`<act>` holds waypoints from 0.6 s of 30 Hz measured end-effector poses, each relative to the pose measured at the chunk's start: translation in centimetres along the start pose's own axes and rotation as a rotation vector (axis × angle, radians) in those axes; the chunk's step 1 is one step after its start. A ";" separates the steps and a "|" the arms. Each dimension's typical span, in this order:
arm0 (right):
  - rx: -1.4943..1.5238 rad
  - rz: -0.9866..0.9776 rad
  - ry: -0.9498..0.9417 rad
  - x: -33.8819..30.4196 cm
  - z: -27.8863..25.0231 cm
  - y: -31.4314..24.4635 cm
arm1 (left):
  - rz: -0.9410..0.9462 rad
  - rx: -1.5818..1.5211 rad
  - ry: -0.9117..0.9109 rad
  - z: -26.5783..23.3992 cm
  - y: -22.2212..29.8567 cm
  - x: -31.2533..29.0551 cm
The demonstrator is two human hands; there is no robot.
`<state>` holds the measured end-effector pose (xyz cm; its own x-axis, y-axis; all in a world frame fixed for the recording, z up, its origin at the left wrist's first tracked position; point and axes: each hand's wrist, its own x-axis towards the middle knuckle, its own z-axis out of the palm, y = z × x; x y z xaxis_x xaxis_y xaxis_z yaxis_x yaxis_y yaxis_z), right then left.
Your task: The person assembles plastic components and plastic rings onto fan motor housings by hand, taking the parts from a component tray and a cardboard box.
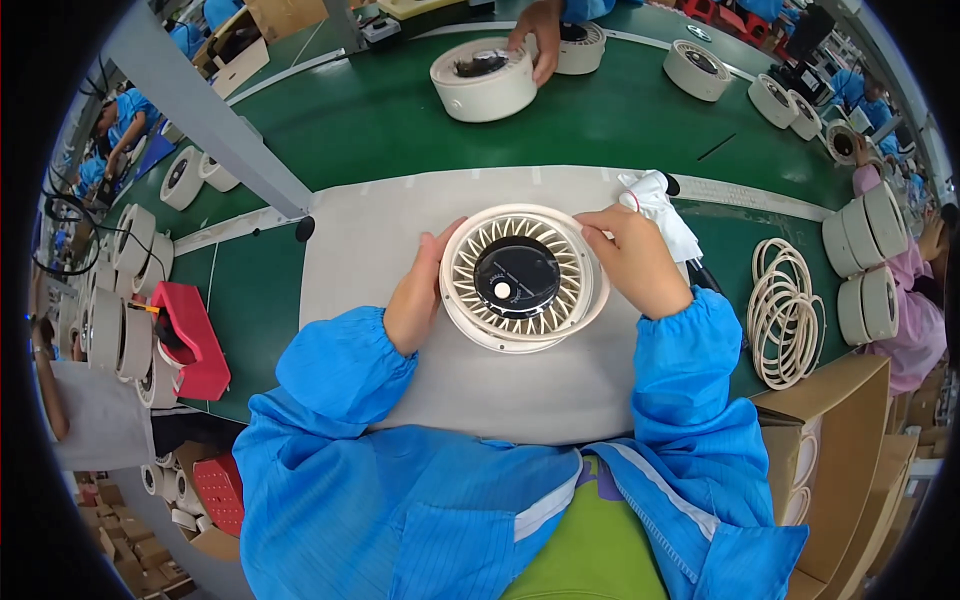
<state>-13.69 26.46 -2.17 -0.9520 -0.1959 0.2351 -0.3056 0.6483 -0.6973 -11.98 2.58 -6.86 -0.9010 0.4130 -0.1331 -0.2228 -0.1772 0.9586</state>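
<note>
A round cream fan-like unit with slanted vanes and a glossy black centre disc sits in front of me on a grey mat. A small round white spot shows on the disc. My left hand grips the unit's left side, thumb along the rim. Over its top lies a thin cream ring, shifted toward the right so the unit's lower edge shows beneath. Thumb and fingers of my right hand pinch this ring at its upper right.
Several loose cream rings lie piled at right, above an open cardboard box. A white cloth rests beyond my right hand. At left stands a red holder. Across the green belt, another person's hand touches a similar unit.
</note>
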 end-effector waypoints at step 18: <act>-0.233 -0.195 -0.105 2.4 1.6 -0.5 | 0.073 0.544 0.070 0.0 3.0 0.9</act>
<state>-15.81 24.49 -2.40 -0.8758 -0.4005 0.2693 -0.4825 0.7398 -0.4689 -13.50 2.44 -4.10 -0.9335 0.3537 -0.0598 0.0494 0.2919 0.9552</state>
